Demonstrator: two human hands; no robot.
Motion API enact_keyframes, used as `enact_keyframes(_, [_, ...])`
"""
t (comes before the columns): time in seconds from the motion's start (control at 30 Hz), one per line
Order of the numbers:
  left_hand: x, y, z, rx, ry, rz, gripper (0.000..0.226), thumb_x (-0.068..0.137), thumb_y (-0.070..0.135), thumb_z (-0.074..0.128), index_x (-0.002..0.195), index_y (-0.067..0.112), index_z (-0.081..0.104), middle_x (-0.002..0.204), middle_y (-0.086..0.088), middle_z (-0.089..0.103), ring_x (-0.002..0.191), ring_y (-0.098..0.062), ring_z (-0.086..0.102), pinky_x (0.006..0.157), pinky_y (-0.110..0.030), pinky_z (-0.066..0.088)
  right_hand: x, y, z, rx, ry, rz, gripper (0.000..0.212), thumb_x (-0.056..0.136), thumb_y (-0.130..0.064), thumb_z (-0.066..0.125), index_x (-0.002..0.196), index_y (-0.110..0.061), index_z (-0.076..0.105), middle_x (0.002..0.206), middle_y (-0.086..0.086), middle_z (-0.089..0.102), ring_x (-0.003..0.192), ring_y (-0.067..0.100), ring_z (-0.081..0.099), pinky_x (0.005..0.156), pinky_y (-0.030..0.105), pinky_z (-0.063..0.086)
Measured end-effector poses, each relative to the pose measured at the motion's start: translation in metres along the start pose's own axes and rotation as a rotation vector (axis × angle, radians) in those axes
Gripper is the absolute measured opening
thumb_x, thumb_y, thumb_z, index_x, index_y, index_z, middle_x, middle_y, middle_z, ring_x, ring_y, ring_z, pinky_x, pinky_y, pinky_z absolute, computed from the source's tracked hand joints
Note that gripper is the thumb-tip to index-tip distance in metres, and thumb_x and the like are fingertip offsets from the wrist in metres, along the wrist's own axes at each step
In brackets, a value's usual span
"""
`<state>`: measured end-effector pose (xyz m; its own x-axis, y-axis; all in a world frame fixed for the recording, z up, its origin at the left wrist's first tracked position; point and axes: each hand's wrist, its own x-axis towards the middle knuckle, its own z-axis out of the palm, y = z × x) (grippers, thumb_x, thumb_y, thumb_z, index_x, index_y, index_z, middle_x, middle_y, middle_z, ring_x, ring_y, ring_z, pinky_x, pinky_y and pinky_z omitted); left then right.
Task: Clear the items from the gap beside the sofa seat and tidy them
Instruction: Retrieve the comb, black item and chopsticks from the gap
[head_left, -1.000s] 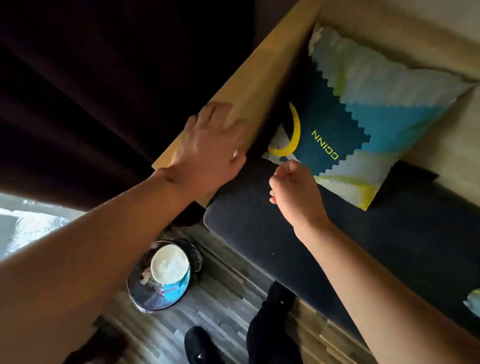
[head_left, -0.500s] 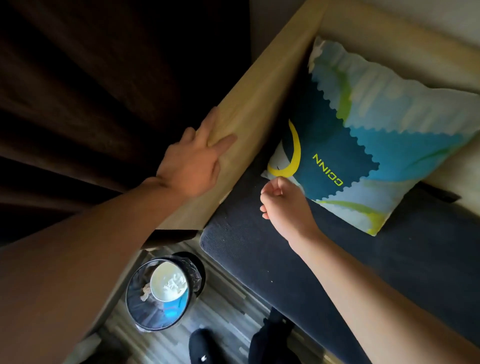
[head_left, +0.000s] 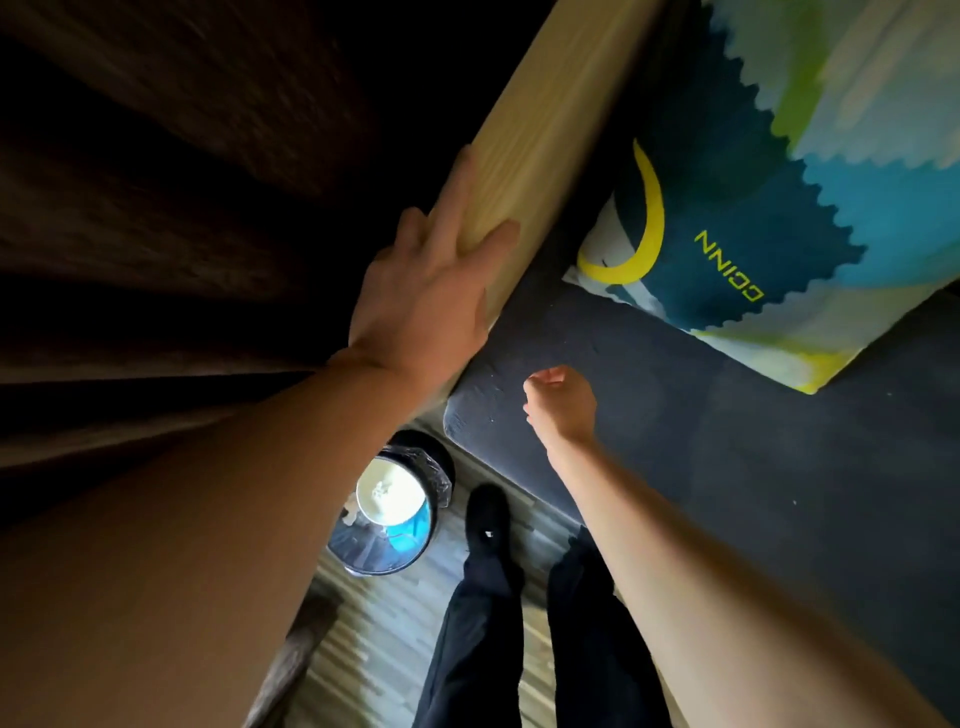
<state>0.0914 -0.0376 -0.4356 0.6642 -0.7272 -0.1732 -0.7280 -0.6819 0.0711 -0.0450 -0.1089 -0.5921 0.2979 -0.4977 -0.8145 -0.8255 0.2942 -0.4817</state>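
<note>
My left hand (head_left: 431, 291) rests flat on the wooden sofa armrest (head_left: 545, 119), fingers spread along its outer edge, thumb on top. My right hand (head_left: 561, 402) hovers over the front left corner of the dark grey seat cushion (head_left: 727, 467), fingers curled into a loose fist; whether anything small is inside it cannot be seen. The gap between armrest and seat (head_left: 566, 244) is a dark strip, and I see no item in it. A blue, green and white patterned pillow (head_left: 810, 208) leans at the back of the seat.
A round trash bin (head_left: 387, 512) with a plastic liner stands on the wood floor below the armrest; it holds a white lid-like disc and blue rubbish. My legs in dark trousers (head_left: 483, 623) stand beside it. A dark curtain (head_left: 156, 208) fills the left.
My right hand has drawn back from the pillow's corner toward the seat's front edge. The view has closed in on the sofa. My left hand stays on the armrest.
</note>
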Motion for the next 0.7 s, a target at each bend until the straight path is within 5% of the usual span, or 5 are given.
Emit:
enact_keyframes(0.13, [0.003, -0.003, 0.002, 0.001, -0.002, 0.017, 0.067, 0.071, 0.018, 0.068, 0.136, 0.032, 0.055, 0.167, -0.016, 0.02, 0.106, -0.041, 0.054, 0.058, -0.038, 0.049, 0.033, -0.01, 0.029, -0.154, -0.025, -0.059, 0.019, 0.085, -0.016, 0.059, 0.104, -0.016, 0.062, 0.109, 0.012, 0.073, 0.101, 0.034, 0.068, 0.08, 0.035, 0.051])
enact_keyframes(0.27, [0.004, -0.005, -0.001, -0.002, 0.006, 0.033, 0.059, 0.076, 0.027, 0.049, 0.135, 0.029, 0.057, 0.166, -0.019, 0.023, 0.108, -0.043, 0.053, 0.059, -0.04, 0.049, 0.046, -0.008, 0.057, -0.36, -0.128, -0.08, 0.047, 0.092, -0.025, 0.059, 0.135, -0.016, 0.044, 0.125, 0.016, 0.066, 0.112, 0.037, 0.063, 0.082, 0.037, 0.047])
enact_keyframes(0.4, [0.003, -0.003, -0.005, -0.011, -0.01, 0.029, 0.061, 0.079, 0.034, 0.031, 0.132, 0.028, 0.059, 0.166, -0.019, 0.022, 0.11, -0.045, 0.053, 0.062, -0.044, 0.053, 0.054, -0.013, 0.067, -0.307, -0.122, -0.07, 0.058, 0.092, -0.029, 0.059, 0.144, -0.016, 0.036, 0.131, 0.019, 0.063, 0.118, 0.04, 0.06, 0.093, 0.044, 0.051])
enact_keyframes(0.7, [0.003, -0.004, -0.004, -0.038, -0.023, 0.01, 0.041, 0.081, 0.019, 0.045, 0.117, 0.026, 0.064, 0.164, -0.018, 0.028, 0.11, -0.043, 0.054, 0.056, -0.039, 0.047, 0.073, 0.006, 0.067, -0.353, -0.162, -0.133, 0.068, 0.095, -0.032, 0.057, 0.156, -0.029, 0.027, 0.137, 0.019, 0.061, 0.122, 0.039, 0.06, 0.099, 0.044, 0.049])
